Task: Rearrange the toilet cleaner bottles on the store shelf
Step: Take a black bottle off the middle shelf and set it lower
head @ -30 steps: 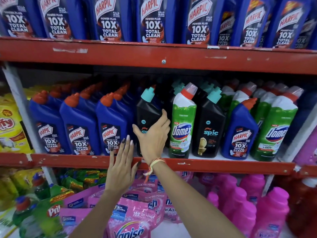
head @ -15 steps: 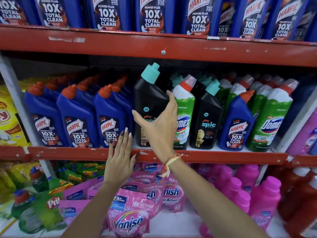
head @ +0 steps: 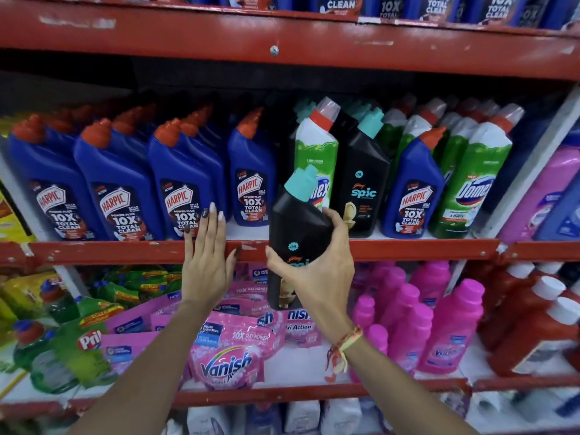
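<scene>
Head view, right hand (head: 317,277) with fingers closed around black Spic bottle (head: 298,227) held clear of red shelf (head: 423,249), left hand (head: 205,262) flat, fingers extended and empty, resting against shelf edge.

In the lower centre of the frame lay a pink plastic Vanish pouch (head: 227,362), with more pink pouches (head: 301,324) just behind it. To its right stood a cluster of bright pink plastic bottles (head: 452,324), and dark red bottles with white caps (head: 533,321) filled the lower right. Green bottles of dish liquid (head: 72,350) sat at the lower left, with yellow packets (head: 9,221) at the left edge.
</scene>
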`<state>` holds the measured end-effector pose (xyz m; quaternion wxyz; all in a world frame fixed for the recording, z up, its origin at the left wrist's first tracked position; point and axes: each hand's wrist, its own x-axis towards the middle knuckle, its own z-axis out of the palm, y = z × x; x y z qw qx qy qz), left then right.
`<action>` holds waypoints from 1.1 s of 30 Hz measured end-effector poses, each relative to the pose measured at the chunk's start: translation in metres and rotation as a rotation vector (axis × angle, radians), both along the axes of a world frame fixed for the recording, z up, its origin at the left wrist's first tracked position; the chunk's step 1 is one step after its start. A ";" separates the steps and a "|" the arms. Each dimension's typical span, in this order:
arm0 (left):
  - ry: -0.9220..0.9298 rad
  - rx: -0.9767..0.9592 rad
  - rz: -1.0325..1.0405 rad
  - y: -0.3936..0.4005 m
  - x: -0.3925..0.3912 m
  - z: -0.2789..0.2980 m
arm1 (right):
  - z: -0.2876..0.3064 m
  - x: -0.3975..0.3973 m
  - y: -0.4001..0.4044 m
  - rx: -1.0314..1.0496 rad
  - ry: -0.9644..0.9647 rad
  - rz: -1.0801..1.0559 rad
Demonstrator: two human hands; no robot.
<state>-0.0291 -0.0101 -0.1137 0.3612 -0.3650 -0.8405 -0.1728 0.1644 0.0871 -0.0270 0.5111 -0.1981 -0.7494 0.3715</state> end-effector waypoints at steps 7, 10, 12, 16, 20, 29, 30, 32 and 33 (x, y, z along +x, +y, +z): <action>-0.007 -0.019 0.017 0.000 0.000 0.000 | -0.069 0.002 0.010 -0.044 -0.176 0.009; 0.003 -0.019 0.025 0.001 0.000 0.000 | -0.099 -0.001 0.017 -0.061 -0.279 -0.002; 0.010 -0.019 0.028 0.001 0.000 0.000 | -0.117 -0.003 0.022 -0.064 -0.322 -0.021; 0.023 -0.017 0.041 0.001 -0.002 -0.002 | -0.147 -0.004 0.029 -0.102 -0.411 -0.047; 0.036 -0.006 0.038 0.003 -0.005 -0.004 | -0.169 -0.005 0.036 -0.156 -0.466 -0.060; 0.053 0.014 0.025 0.002 -0.005 -0.004 | -0.193 -0.007 0.045 -0.218 -0.508 -0.035; 0.056 0.014 0.024 0.003 -0.005 -0.004 | -0.194 -0.008 0.046 -0.219 -0.509 -0.029; 0.054 0.013 0.021 0.002 -0.005 -0.004 | -0.194 -0.010 0.046 -0.215 -0.514 -0.018; 0.054 0.013 0.019 0.002 -0.005 -0.004 | -0.194 -0.011 0.046 -0.207 -0.519 -0.016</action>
